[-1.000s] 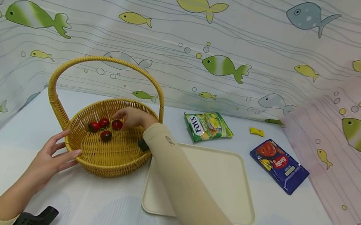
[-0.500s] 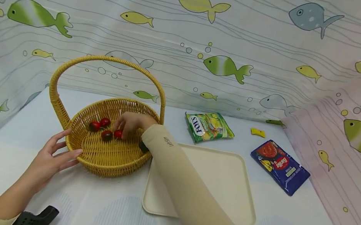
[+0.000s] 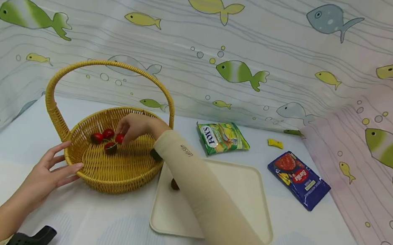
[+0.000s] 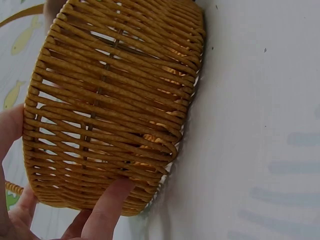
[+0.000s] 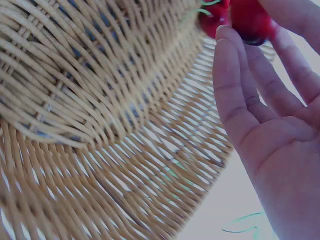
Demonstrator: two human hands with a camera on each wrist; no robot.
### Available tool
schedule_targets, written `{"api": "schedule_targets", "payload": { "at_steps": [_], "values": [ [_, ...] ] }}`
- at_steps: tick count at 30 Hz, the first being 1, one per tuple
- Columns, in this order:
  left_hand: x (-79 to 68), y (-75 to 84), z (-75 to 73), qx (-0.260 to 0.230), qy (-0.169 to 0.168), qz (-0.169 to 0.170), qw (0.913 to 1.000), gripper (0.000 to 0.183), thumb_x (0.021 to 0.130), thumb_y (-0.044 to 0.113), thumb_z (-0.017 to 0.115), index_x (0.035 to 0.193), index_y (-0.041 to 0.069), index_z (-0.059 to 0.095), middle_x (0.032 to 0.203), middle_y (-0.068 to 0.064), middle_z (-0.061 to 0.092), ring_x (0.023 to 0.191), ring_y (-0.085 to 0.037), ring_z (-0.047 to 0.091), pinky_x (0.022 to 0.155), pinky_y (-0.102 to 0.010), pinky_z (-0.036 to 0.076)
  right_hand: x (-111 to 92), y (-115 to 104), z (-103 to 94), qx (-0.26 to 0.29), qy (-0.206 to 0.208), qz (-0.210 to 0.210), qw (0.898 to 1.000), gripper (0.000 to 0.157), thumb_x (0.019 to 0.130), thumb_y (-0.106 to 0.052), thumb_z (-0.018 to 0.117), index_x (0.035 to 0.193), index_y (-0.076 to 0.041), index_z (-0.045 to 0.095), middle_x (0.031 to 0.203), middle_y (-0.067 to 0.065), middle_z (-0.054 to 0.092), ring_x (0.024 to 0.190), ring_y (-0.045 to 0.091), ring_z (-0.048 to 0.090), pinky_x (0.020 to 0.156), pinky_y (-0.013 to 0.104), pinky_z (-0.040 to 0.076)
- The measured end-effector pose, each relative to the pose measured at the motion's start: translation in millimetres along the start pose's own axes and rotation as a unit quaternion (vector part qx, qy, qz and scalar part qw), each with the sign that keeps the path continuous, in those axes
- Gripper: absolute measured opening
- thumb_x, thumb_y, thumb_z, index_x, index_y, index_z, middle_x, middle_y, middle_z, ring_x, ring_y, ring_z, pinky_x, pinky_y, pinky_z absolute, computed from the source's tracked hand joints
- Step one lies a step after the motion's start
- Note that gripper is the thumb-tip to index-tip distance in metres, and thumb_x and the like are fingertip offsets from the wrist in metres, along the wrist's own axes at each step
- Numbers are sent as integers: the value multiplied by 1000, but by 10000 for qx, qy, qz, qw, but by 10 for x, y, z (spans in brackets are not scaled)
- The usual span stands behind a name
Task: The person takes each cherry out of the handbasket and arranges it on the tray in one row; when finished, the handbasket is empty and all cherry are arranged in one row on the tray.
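A yellow woven basket [image 3: 115,178] with a tall arched handle stands at left. My left hand [image 3: 53,173] holds its near-left side; in the left wrist view a fingertip [image 4: 119,192] presses the outer wall. Inside the basket, my right hand [image 3: 140,127] pinches a red cherry [image 5: 250,20] between thumb and fingers. Its tips are partly out of sight. More cherries lie close by: one at the left [image 3: 96,138], another behind it [image 3: 108,134], and a darker one [image 3: 110,148] in front. Green stems show beside the fingers in the right wrist view.
Right of the basket lies a cream tray [image 3: 246,197], partly under the right sleeve [image 3: 204,195], with a dark round thing [image 3: 175,184] on it. Behind are a green FOX'S bag [image 3: 222,138], a small yellow packet [image 3: 275,143] and a blue Barilla pouch [image 3: 298,180].
The right hand reached lower into the basket, then lifted slightly with a cherry at its fingertips. The dark round thing on the tray has come into view beside the sleeve. The left hand stays.
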State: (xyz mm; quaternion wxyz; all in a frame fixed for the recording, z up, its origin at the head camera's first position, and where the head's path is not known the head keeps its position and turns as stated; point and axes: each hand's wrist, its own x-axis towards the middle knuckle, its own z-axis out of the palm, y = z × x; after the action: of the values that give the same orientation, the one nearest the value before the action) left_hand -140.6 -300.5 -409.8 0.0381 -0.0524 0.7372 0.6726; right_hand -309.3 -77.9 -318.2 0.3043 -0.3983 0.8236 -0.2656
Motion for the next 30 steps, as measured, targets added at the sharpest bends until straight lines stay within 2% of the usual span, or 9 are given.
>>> {"api": "schedule_targets", "payload": {
  "at_steps": [6, 11, 15, 25, 30],
  "values": [
    [-26, 56, 11, -60, 0, -3, 10000, 82, 90, 14, 63, 149, 33, 9, 145, -31, -9, 90, 4, 53, 73, -25, 55, -168, -122, -74, 51, 165, -300, 9994, 30, 81, -11, 73, 108, -9, 61, 103, -1, 59, 96, 9, 55, 75, 18, 48],
    [10, -57, -50, -178, -29, 66, 9998, 82, 89, 15, 65, 148, 36, 12, 144, -31, -9, 90, 5, 55, 74, -26, 54, -313, -157, -48, -55, 353, -642, 9973, 31, 82, -17, 73, 109, -11, 62, 101, -1, 58, 95, 7, 53, 77, 17, 46],
    [39, -108, -64, -207, 9, 79, 9998, 83, 88, 17, 67, 148, 36, 13, 143, -31, -8, 90, 5, 55, 73, -27, 55, -447, -141, -3, -206, 408, -719, 9964, 32, 82, -19, 73, 112, -12, 62, 100, -3, 58, 92, 6, 53, 78, 14, 45],
    [-60, 124, 65, -36, 3, 82, 10000, 82, 90, 14, 62, 150, 30, 8, 144, -33, -8, 88, 7, 52, 71, -23, 54, -860, -70, 48, 3, 602, -1140, 9917, 31, 81, -11, 73, 109, -5, 62, 96, 3, 60, 84, 13, 58, 75, 18, 48],
    [-77, 142, 86, -31, -40, 113, 9999, 82, 91, 13, 62, 150, 30, 8, 144, -32, -8, 87, 8, 52, 71, -23, 54, -1080, 23, 70, 177, 876, -1167, 9891, 32, 80, -12, 75, 109, -7, 61, 100, 1, 58, 81, 13, 57, 74, 20, 50]
  ]
}}
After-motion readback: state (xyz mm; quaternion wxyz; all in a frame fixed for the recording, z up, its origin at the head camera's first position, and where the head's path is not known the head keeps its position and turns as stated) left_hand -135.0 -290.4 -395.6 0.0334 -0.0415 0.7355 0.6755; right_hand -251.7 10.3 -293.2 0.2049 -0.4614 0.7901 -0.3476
